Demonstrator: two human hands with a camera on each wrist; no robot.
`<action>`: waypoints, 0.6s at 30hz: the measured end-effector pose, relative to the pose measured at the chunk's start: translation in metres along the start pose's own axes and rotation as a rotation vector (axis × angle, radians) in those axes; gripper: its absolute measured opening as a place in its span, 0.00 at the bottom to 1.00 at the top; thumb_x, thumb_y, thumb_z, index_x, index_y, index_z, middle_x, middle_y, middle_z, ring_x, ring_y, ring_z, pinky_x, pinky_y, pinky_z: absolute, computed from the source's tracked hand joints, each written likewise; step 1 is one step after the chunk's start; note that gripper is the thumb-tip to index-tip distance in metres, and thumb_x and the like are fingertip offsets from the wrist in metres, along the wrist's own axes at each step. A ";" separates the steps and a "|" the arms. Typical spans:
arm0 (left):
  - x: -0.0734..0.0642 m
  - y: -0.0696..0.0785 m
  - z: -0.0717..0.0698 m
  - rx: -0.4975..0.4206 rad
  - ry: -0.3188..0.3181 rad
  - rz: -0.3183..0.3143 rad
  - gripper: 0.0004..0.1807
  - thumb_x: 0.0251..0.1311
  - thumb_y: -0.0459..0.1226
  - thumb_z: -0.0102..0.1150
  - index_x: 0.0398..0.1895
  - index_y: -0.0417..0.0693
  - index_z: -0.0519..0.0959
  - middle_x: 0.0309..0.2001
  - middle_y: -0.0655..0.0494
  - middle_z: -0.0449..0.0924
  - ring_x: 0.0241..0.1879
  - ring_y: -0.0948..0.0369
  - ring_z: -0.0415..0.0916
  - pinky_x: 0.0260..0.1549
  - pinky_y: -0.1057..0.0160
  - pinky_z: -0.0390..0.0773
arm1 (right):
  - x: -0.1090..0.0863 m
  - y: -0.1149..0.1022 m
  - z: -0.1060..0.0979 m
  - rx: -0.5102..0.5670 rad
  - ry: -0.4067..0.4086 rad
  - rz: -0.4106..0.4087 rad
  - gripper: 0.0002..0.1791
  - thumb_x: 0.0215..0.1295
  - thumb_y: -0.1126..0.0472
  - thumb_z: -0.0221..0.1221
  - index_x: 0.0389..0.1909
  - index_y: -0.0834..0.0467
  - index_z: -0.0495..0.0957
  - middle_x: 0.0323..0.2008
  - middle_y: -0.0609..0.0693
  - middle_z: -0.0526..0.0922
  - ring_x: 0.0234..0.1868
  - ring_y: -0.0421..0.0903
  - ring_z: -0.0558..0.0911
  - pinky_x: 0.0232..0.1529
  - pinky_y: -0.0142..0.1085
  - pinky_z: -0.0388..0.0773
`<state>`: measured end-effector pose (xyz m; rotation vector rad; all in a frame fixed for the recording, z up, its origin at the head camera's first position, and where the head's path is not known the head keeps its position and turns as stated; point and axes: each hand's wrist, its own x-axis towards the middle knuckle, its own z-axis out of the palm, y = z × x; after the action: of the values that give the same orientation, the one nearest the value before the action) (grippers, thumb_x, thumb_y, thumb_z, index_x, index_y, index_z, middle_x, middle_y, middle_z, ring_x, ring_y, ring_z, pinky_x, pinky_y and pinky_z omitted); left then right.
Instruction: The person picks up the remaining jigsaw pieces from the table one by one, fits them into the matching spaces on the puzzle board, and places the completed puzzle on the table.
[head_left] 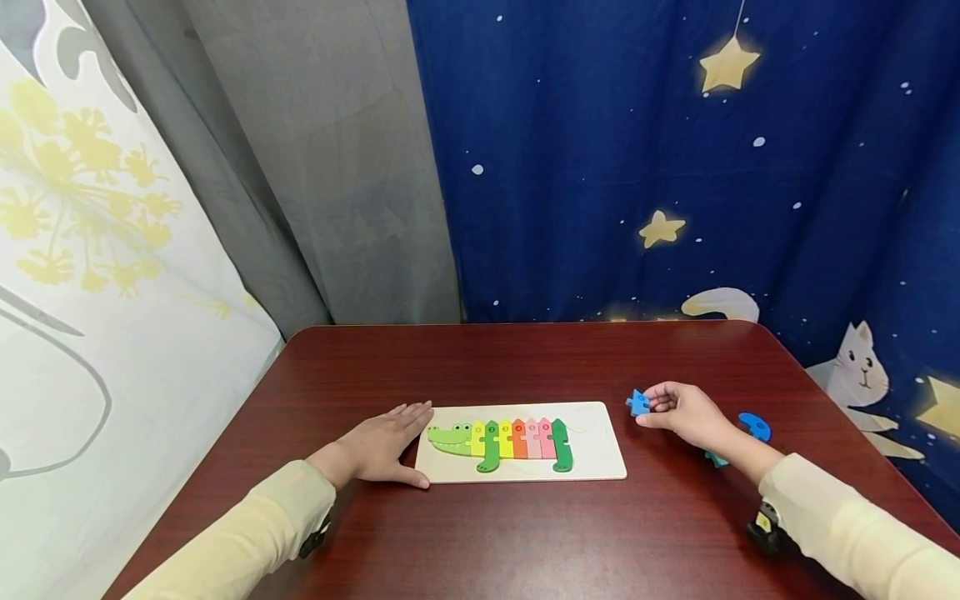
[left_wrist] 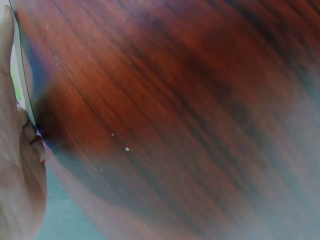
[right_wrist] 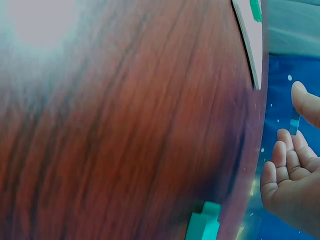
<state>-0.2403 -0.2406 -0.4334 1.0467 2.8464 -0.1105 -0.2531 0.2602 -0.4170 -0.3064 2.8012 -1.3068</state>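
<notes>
A pale wooden puzzle board [head_left: 597,450] lies on the table, bearing a crocodile. Its light green head [head_left: 450,439] is at the left, followed by yellow, green, orange and pink pieces and a dark green leg piece [head_left: 561,446]. My left hand [head_left: 381,444] rests at the board's left end, fingers extended and thumb spread along the near corner. Beyond the board's right end, my right hand [head_left: 692,415] pinches a blue puzzle piece [head_left: 637,403] between thumb and fingers, raised off the table in the right wrist view.
A curved blue piece [head_left: 754,426] lies right of my right forearm. Partly hidden under that arm is a teal piece [head_left: 716,459]. The dark red wooden table [head_left: 510,533] ends at the back before grey and blue curtains [head_left: 555,208].
</notes>
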 end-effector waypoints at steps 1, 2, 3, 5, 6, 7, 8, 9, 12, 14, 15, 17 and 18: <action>0.000 0.000 0.000 -0.002 -0.001 0.000 0.65 0.48 0.79 0.40 0.76 0.40 0.50 0.76 0.46 0.47 0.74 0.53 0.46 0.70 0.55 0.50 | -0.001 -0.001 0.002 0.008 -0.002 0.003 0.25 0.54 0.56 0.72 0.46 0.68 0.77 0.39 0.54 0.80 0.40 0.49 0.77 0.38 0.30 0.77; 0.000 0.000 -0.001 -0.005 -0.003 0.001 0.65 0.48 0.79 0.40 0.76 0.40 0.50 0.76 0.46 0.46 0.74 0.53 0.46 0.70 0.55 0.50 | -0.001 -0.002 0.003 0.013 -0.006 0.000 0.25 0.54 0.56 0.72 0.46 0.68 0.77 0.38 0.54 0.80 0.40 0.49 0.77 0.38 0.31 0.77; 0.000 0.000 -0.001 -0.006 -0.003 0.002 0.65 0.48 0.79 0.40 0.76 0.39 0.50 0.76 0.46 0.46 0.74 0.53 0.46 0.70 0.55 0.50 | -0.002 -0.003 0.005 0.024 -0.008 0.003 0.24 0.54 0.57 0.72 0.46 0.68 0.77 0.38 0.55 0.80 0.40 0.49 0.77 0.38 0.31 0.77; -0.001 0.000 -0.001 -0.010 -0.002 0.004 0.65 0.48 0.79 0.41 0.76 0.39 0.50 0.76 0.46 0.47 0.74 0.52 0.46 0.70 0.54 0.50 | -0.003 -0.006 0.008 0.041 -0.014 0.007 0.24 0.54 0.57 0.72 0.46 0.68 0.77 0.38 0.54 0.80 0.40 0.49 0.76 0.38 0.31 0.77; -0.001 0.001 -0.001 -0.008 -0.003 0.003 0.65 0.48 0.79 0.41 0.76 0.39 0.50 0.76 0.46 0.46 0.74 0.52 0.46 0.70 0.54 0.50 | -0.004 -0.007 0.009 0.049 -0.017 0.006 0.24 0.54 0.57 0.72 0.46 0.68 0.77 0.38 0.54 0.80 0.40 0.49 0.76 0.38 0.31 0.77; -0.001 0.001 -0.001 -0.008 -0.002 0.004 0.65 0.48 0.79 0.41 0.76 0.39 0.50 0.76 0.46 0.46 0.74 0.52 0.46 0.70 0.54 0.49 | -0.004 -0.008 0.011 0.055 -0.018 0.006 0.24 0.54 0.57 0.72 0.46 0.67 0.77 0.38 0.54 0.80 0.40 0.49 0.76 0.38 0.30 0.77; -0.001 0.001 -0.001 -0.007 0.000 0.005 0.65 0.48 0.79 0.41 0.76 0.39 0.50 0.76 0.46 0.47 0.74 0.52 0.46 0.70 0.54 0.50 | -0.005 -0.009 0.012 0.061 -0.021 0.004 0.24 0.53 0.57 0.73 0.46 0.67 0.77 0.38 0.54 0.80 0.40 0.49 0.76 0.38 0.31 0.77; -0.001 0.001 -0.001 -0.007 0.002 0.006 0.64 0.48 0.79 0.41 0.76 0.39 0.50 0.76 0.46 0.47 0.74 0.52 0.46 0.70 0.54 0.50 | -0.005 -0.010 0.014 0.070 -0.021 0.007 0.24 0.53 0.58 0.73 0.46 0.67 0.78 0.38 0.54 0.80 0.40 0.49 0.76 0.38 0.30 0.77; -0.001 0.001 0.000 -0.011 0.006 0.009 0.64 0.48 0.79 0.41 0.76 0.39 0.50 0.76 0.46 0.47 0.74 0.52 0.46 0.70 0.54 0.50 | -0.006 -0.012 0.020 0.075 -0.030 -0.008 0.24 0.53 0.58 0.73 0.45 0.67 0.78 0.37 0.53 0.80 0.39 0.48 0.76 0.37 0.31 0.77; -0.002 0.001 -0.001 -0.017 0.006 0.008 0.64 0.48 0.79 0.41 0.76 0.39 0.51 0.76 0.46 0.47 0.74 0.52 0.47 0.70 0.54 0.51 | -0.006 -0.014 0.023 0.082 -0.035 -0.016 0.23 0.52 0.59 0.73 0.45 0.67 0.78 0.37 0.53 0.79 0.39 0.48 0.76 0.37 0.32 0.77; -0.002 0.001 -0.001 -0.017 0.003 0.006 0.64 0.48 0.79 0.41 0.76 0.39 0.50 0.76 0.46 0.47 0.74 0.52 0.46 0.70 0.54 0.51 | -0.006 -0.015 0.025 0.083 -0.037 -0.022 0.23 0.52 0.59 0.73 0.45 0.67 0.78 0.36 0.53 0.79 0.39 0.48 0.76 0.37 0.32 0.77; -0.002 0.001 -0.001 -0.017 0.001 0.000 0.65 0.48 0.79 0.41 0.76 0.40 0.50 0.76 0.46 0.47 0.74 0.52 0.46 0.70 0.55 0.50 | -0.006 -0.017 0.028 0.084 -0.041 -0.039 0.23 0.52 0.60 0.73 0.44 0.67 0.78 0.36 0.53 0.79 0.38 0.48 0.76 0.36 0.33 0.77; -0.002 0.001 -0.001 -0.017 0.001 -0.001 0.65 0.47 0.79 0.40 0.76 0.40 0.50 0.76 0.46 0.47 0.74 0.52 0.46 0.70 0.55 0.50 | -0.005 -0.018 0.029 0.084 -0.042 -0.047 0.23 0.52 0.60 0.73 0.44 0.67 0.78 0.36 0.52 0.79 0.38 0.48 0.76 0.36 0.33 0.77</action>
<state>-0.2383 -0.2407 -0.4318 1.0423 2.8441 -0.0859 -0.2415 0.2279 -0.4227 -0.3938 2.7120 -1.4057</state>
